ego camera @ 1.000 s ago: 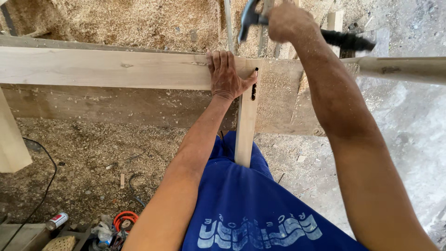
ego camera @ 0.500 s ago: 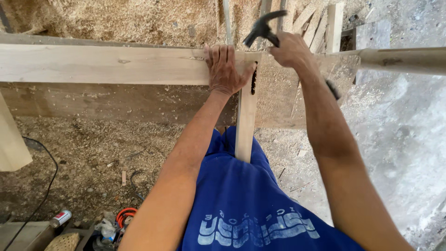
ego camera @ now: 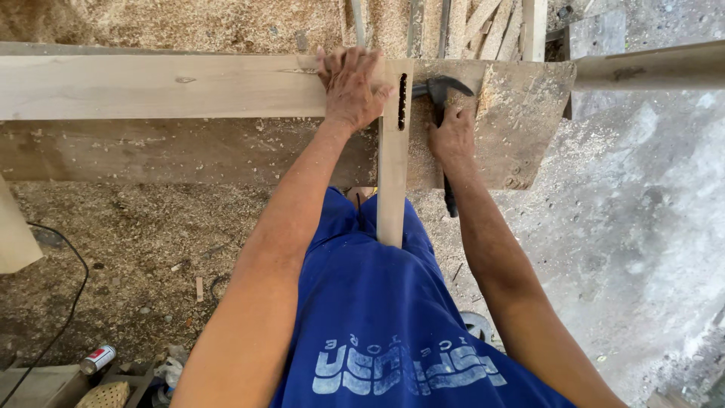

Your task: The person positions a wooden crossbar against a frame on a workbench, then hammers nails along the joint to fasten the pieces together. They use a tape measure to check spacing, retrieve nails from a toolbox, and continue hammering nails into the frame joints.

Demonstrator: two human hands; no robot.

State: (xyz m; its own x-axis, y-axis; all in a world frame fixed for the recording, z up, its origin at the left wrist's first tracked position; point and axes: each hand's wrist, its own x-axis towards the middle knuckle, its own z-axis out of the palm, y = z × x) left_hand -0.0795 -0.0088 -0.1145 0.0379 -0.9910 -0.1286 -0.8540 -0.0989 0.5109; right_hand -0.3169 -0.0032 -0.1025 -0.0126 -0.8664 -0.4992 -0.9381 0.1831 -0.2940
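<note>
Left hand (ego camera: pixel 351 87) lies palm-down, fingers spread flat, on the long pale horizontal wooden plank (ego camera: pixel 151 85), right where it meets the narrow upright pale wooden slat (ego camera: pixel 393 181). Nothing is gripped; it just presses on the wood. The slat crosses the plank at a right angle and shows a dark narrow slot (ego camera: pixel 402 100) near its top end; its lower end runs down to the person's blue printed shorts (ego camera: pixel 377 325).

Right hand (ego camera: pixel 451 136) is wrapped around the dark-handled claw hammer (ego camera: pixel 444 94), fingers clamped on the handle just below the head. Hammer head rests on the rough sawdust-strewn board (ego camera: pixel 513 128) just right of the slat; the handle tip shows below the wrist.

Ground below: sawdust, a black cable (ego camera: pixel 53 302), a small spray can (ego camera: pixel 98 358).
</note>
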